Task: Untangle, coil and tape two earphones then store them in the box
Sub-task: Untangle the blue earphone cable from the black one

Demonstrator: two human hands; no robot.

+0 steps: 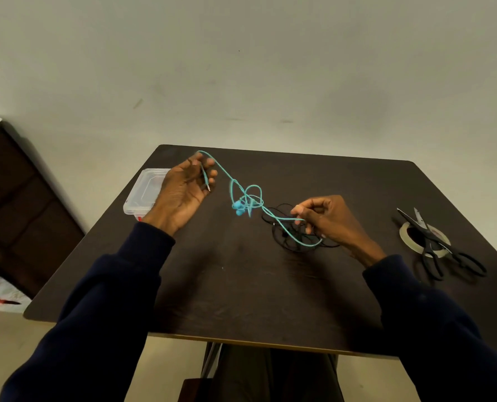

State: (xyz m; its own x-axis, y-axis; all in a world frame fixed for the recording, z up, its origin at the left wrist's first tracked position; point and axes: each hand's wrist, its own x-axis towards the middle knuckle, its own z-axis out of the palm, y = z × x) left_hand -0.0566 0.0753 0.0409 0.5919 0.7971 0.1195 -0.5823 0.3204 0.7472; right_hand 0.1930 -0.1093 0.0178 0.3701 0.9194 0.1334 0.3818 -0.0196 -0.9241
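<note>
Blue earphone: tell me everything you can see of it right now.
The blue earphone is a thin turquoise cable, rubbery-looking, knotted in loops mid-span, with its buds hanging in the tangle. The left hand holds the plug end, metal tip showing; the right hand pinches another stretch, and a loop from it droops over the black earphone lying on the table.

Scissors (438, 245) on tape roll (409, 236), right.
</note>
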